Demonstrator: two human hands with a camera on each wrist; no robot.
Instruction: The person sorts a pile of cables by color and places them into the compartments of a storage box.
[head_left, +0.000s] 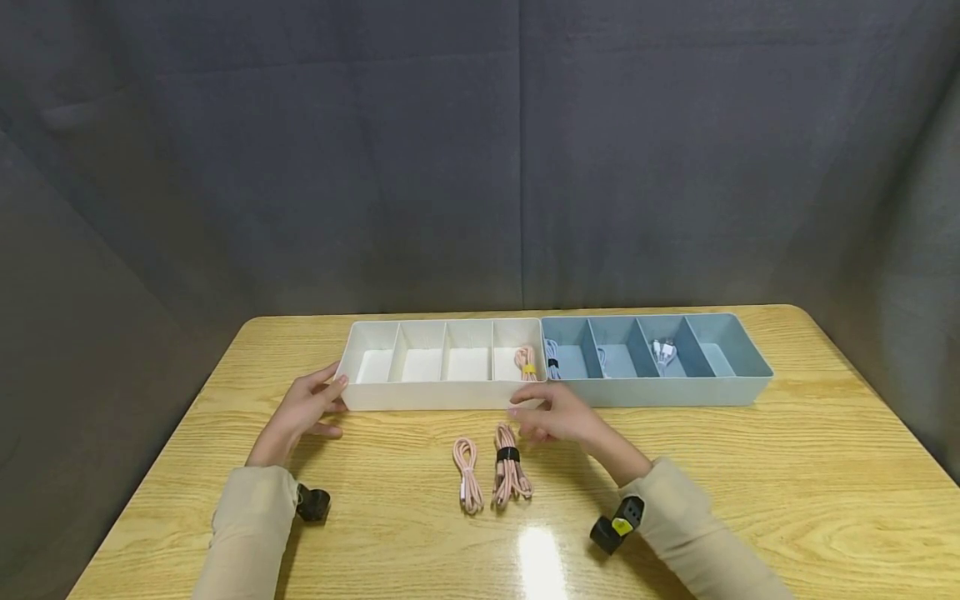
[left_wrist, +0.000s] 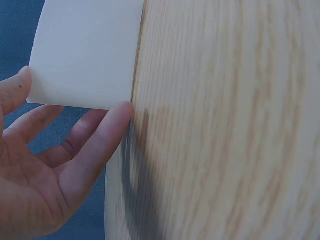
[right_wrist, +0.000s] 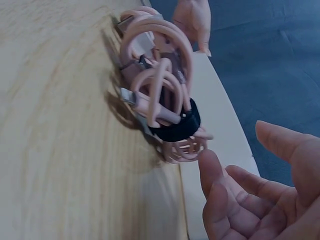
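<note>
My left hand (head_left: 303,410) is at the left end of a long white divided box (head_left: 427,396), its fingertips touching the box's end wall (left_wrist: 85,55) and its fingers loosely extended. By the box's front right corner is my right hand (head_left: 558,414), fingers slightly bent and holding nothing. Just in front of that hand lies a pink cable bundle (head_left: 512,475) wrapped with a black strap (right_wrist: 177,127). A slimmer coiled pink cable (head_left: 467,475) lies on the table to its left. Inside the white box's rightmost compartment is a pink cable with a yellow strap (head_left: 528,369).
A blue-grey divided box (head_left: 660,392) adjoins the white box's right end. Its left compartment holds a light cable with a black strap (head_left: 552,364); farther right sits a white cable (head_left: 663,354). Behind the wooden table (head_left: 825,467) hangs a dark curtain (head_left: 375,167).
</note>
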